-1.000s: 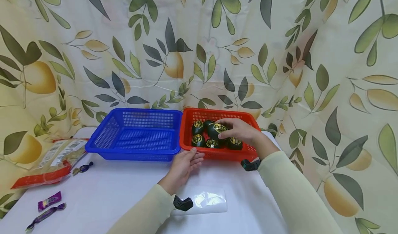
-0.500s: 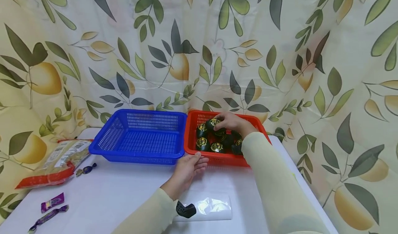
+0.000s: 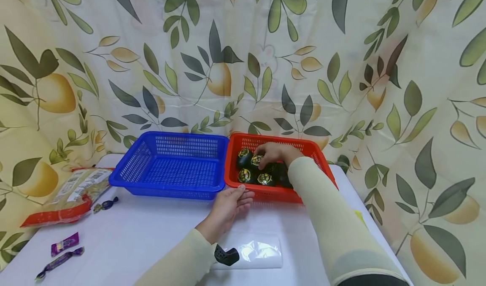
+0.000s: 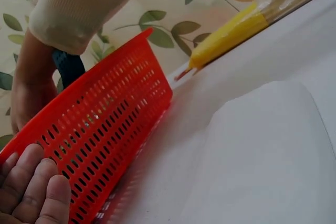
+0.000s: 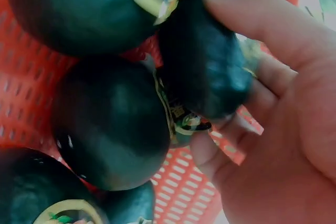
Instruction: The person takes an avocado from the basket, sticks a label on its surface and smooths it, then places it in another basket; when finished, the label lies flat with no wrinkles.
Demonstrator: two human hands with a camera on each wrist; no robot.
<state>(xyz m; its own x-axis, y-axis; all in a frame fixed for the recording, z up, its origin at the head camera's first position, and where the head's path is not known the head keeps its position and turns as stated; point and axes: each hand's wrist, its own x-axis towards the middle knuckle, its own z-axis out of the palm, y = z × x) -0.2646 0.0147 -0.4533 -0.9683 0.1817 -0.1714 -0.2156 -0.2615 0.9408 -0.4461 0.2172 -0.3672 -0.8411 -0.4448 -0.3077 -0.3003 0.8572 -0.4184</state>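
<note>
While my right hand [image 3: 274,154] reached down into the red basket [image 3: 312,151], its fingers [image 5: 247,19] and thumb were curled around one of the dark green wrapped balls [image 5: 202,61], which lay among five or so others packed at the left and front of that basket. My left hand [image 3: 230,205] rested flat and relaxed on the white table [image 3: 144,235], fingertips [image 4: 37,192] touching the basket's front wall and holding nothing. To lift the ball cleanly, I judged the grip should close around its widest part, since the glossy wrapper looked slippery and the neighbours pressed against it on two sides; a straight upward pull would disturb them least, and the left hand's touch would keep the light basket from sliding. Just to the left, touching the red basket, stood a blue basket [image 3: 129,170] with nothing inside it, so room was open in that direction once the rim was cleared. A leaf-printed curtain [image 3: 235,58] hung close behind both baskets, leaving little space at the back. On the near table lay a clear plastic bag [image 3: 262,252], and well to the left a snack packet [image 3: 72,195] and purple sweets [image 3: 64,244].
</note>
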